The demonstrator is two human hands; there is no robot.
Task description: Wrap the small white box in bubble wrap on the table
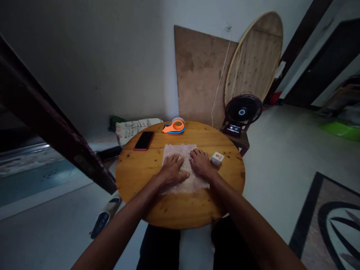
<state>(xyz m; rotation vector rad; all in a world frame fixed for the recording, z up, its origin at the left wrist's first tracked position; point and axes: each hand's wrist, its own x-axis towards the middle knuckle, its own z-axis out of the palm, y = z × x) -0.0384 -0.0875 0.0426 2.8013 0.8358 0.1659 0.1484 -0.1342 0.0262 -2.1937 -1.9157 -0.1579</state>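
Observation:
A sheet of bubble wrap (180, 150) lies flat in the middle of a round wooden table (140, 172). My left hand (172, 169) rests palm down on its left half, fingers stretched out. My right hand (200, 162) lies flat on its right half, fingers also spread. Neither hand holds anything. A small white box with a red mark (217, 158) sits just right of my right hand. An orange and blue tape dispenser (174, 126) stands at the table's far edge. A dark phone with a red rim (144, 140) lies at the far left.
A black fan (243, 110) stands on a small stool beyond the table. A board and a round wooden tabletop (254, 56) lean on the wall. A dark wooden beam (50, 123) slants at left. A slipper (105, 217) lies on the floor; a rug (329, 221) at right.

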